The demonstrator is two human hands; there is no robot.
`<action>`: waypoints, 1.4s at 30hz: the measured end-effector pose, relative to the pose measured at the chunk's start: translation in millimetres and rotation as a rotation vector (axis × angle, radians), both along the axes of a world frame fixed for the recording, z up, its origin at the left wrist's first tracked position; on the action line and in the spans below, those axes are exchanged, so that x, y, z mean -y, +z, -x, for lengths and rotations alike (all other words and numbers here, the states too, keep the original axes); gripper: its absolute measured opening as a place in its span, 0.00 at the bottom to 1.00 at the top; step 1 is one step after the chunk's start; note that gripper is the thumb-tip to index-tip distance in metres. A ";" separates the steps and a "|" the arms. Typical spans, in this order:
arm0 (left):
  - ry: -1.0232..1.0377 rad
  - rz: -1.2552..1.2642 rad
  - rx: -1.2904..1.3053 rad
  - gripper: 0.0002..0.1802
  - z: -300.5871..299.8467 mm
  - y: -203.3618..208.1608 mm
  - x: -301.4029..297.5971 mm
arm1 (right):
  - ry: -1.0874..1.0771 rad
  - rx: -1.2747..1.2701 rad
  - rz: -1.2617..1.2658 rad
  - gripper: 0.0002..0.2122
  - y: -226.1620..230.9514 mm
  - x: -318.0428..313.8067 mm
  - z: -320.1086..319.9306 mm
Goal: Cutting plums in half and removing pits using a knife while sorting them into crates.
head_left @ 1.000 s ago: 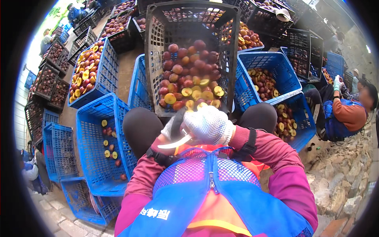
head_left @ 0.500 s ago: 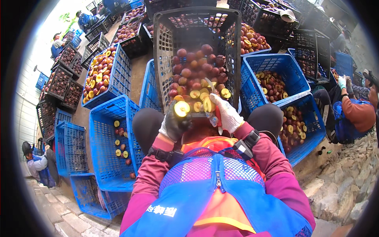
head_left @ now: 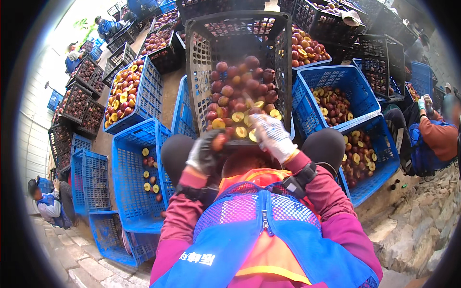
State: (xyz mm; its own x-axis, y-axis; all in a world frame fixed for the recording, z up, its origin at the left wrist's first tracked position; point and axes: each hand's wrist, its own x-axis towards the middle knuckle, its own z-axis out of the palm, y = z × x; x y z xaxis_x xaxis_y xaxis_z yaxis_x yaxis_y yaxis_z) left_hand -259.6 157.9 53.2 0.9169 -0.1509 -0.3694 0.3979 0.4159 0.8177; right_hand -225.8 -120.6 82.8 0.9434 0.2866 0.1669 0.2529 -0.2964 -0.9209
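In front of me a black crate is tilted toward me, holding whole red-purple plums and several cut ones with yellow flesh along the near side. My left hand, in a black-palmed glove, is closed around a reddish plum at the crate's near edge. Just to its right, my right hand, in a white glove, is closed over the cut plums. It grips a knife whose blade is only a faint smear above the fingers; the handle is hidden.
To my left stands a blue crate with a few plum halves; beyond it, another blue crate is heaped with cut plums. Two blue crates on my right hold cut plums. A person sits at far right.
My left hand has lowered slightly, and a red plum shows in it where a yellow cut face showed before. My right hand has turned, hiding the knife's red handle, and is motion-blurred.
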 end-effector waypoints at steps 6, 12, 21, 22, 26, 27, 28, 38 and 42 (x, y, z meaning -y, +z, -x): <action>0.209 -1.733 0.226 0.23 18.3 87.8 -184.3 | -0.251 -0.452 -0.317 0.20 4.7 82.4 -23.5; 0.159 -2.157 0.228 0.36 -50.9 106.9 -202.3 | -0.218 -0.498 -0.384 0.18 -9.0 95.0 -50.1; -0.560 -1.749 0.428 0.31 -333.1 -19.0 62.7 | -0.143 -0.300 -0.242 0.14 -36.8 107.9 -81.1; -0.565 -1.771 0.390 0.30 -354.7 -51.5 66.0 | -0.136 -0.281 -0.193 0.14 -36.9 107.0 -83.8; -0.378 -1.845 0.378 0.32 -381.6 -148.1 71.8 | -0.208 -0.158 0.046 0.14 -30.3 108.4 -95.3; -0.308 -1.773 0.395 0.32 -382.4 -154.5 68.1 | -0.213 -0.123 0.079 0.14 -34.6 107.0 -96.2; -0.240 -1.700 0.413 0.32 -382.3 -159.3 63.7 | -0.217 -0.089 0.113 0.13 -37.8 104.9 -97.4; -0.263 -0.214 0.400 0.33 -200.1 45.4 51.2 | -0.224 -0.358 -0.254 0.18 -32.6 69.2 -81.7; -0.205 -0.131 0.407 0.42 -117.4 56.4 27.3 | -0.108 -0.207 -0.122 0.19 19.5 27.7 -54.3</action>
